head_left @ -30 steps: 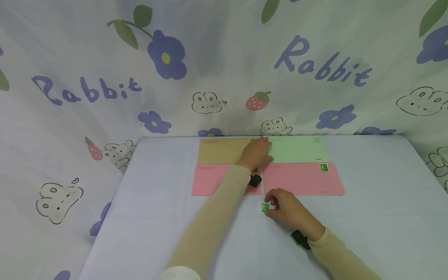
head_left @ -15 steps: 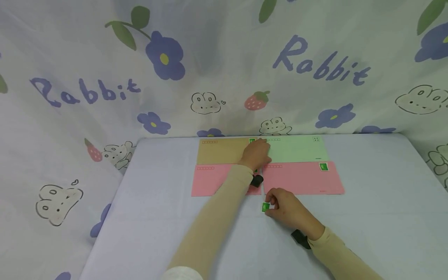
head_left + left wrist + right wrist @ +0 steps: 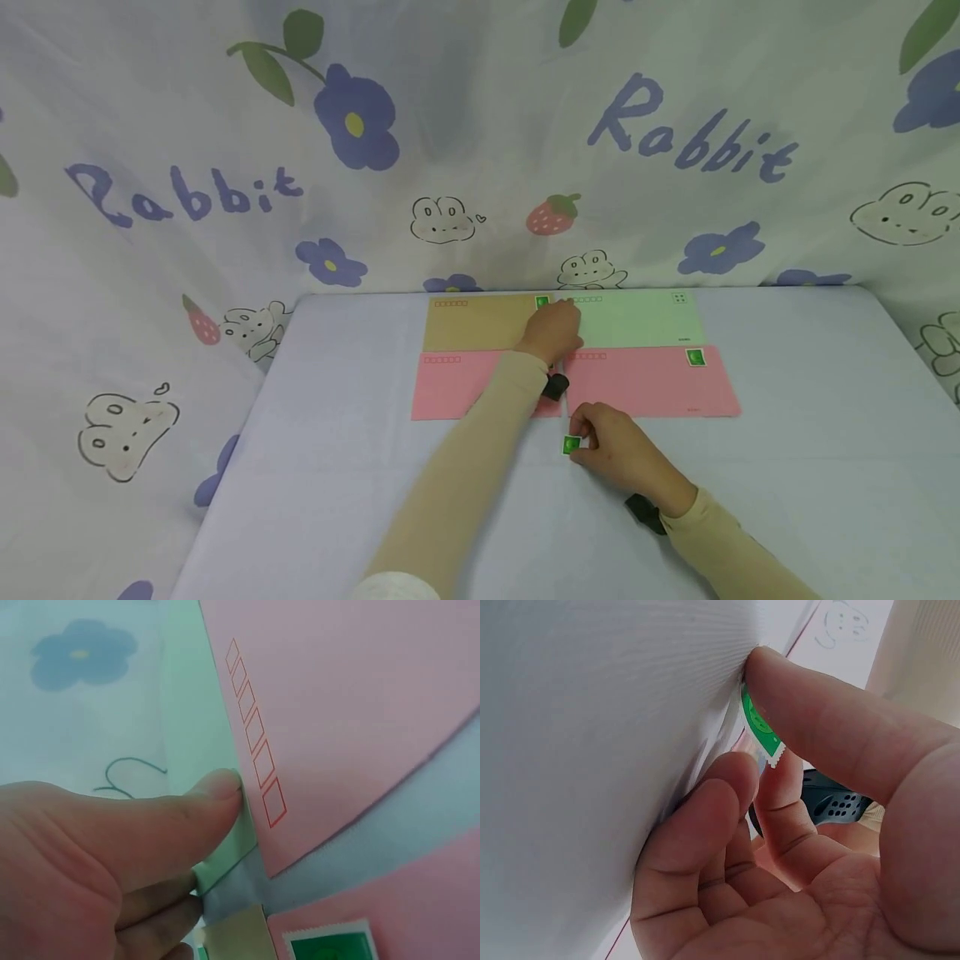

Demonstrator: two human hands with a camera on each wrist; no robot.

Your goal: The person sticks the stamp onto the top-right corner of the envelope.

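My left hand (image 3: pixel 553 329) lies over the left end of the light green envelope (image 3: pixel 637 321). Its thumb rests on that envelope's lower corner beside the pink envelope (image 3: pixel 352 697), as the left wrist view shows; the fingertips are at the envelope's left edge. My right hand (image 3: pixel 618 450) pinches a small green postage stamp (image 3: pixel 572 445) with a white perforated rim, just in front of the pink envelopes. Up close, the stamp (image 3: pixel 759 724) bends slightly under the thumb, with the index finger behind it. Four small printed squares mark the green envelope's upper right corner.
A tan envelope (image 3: pixel 480 323) and another pink envelope (image 3: pixel 453 387) lie to the left, partly under the left hand and forearm. Green stamps sit on the tan and both pink envelopes. The white tabletop (image 3: pixel 330 400) meets a printed cloth (image 3: pixel 480 125) behind.
My left hand has shifted slightly right and toward me, showing more of the tan envelope's stamp. My right hand keeps the stamp in nearly the same spot.
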